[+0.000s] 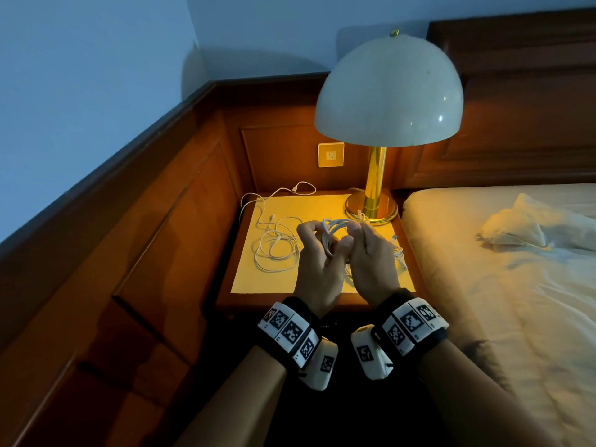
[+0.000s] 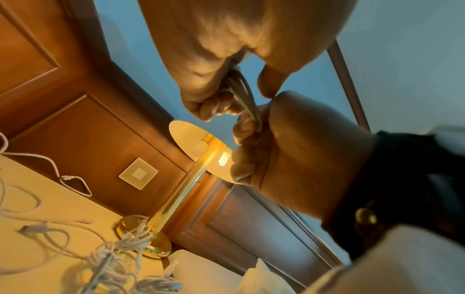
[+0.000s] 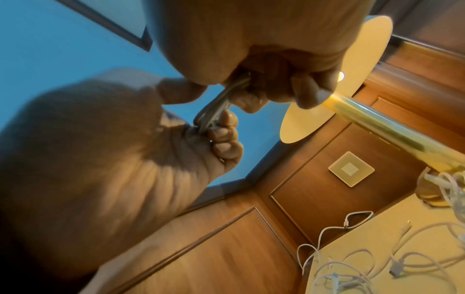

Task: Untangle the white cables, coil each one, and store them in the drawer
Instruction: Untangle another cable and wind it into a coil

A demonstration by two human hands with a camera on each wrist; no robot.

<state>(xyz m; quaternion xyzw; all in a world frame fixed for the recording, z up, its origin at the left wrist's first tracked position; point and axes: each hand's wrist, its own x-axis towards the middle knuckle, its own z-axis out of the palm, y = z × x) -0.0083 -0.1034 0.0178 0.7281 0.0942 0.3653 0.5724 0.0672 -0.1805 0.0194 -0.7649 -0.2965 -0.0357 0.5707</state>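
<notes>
Above the nightstand (image 1: pixel 322 279), our left hand (image 1: pixel 317 269) and right hand (image 1: pixel 371 262) curl fingers tightly around a coiled white cable (image 1: pixel 332 232), while loose cables (image 1: pixel 275 245) sprawl near its left edge.

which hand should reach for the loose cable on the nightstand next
Left, probably. The left hand is nearer the loose cable, which lies left of both hands. The right hand could keep the coiled cable.
</notes>
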